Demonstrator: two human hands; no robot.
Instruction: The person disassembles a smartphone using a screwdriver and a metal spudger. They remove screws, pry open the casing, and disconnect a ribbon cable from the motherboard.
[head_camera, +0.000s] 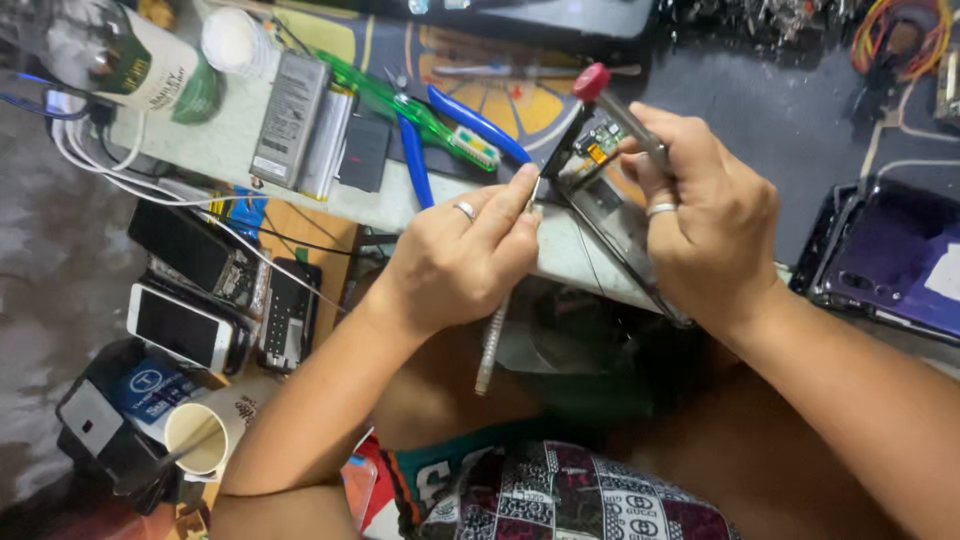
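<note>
Hands meet over the edge of a cluttered workbench (250, 150). The right hand (705, 225), ring on one finger, is closed around the shaft of a red-capped screwdriver (620, 105), tip angled down into an opened phone (600, 195) whose circuit board shows just beside its fingers. The left hand (455, 260), also ringed, steadies that phone — index finger stretched out and pressed to the near corner of the frame, the other fingers curled under, a pale ridged tool (492, 345) hanging down from beneath its palm.

Just beyond the left hand's fingertip lie blue-handled cutters (440, 140) and a green toothbrush (420, 110); further out, a grey battery pack (288, 118) and a white-and-green bottle (150, 65). Below that wrist, well apart, sit a white phone (180, 325), a black phone (288, 315) and a paper cup (205, 435). Off past the right hand rests a purple phone back (895, 250) — near, not touching.
</note>
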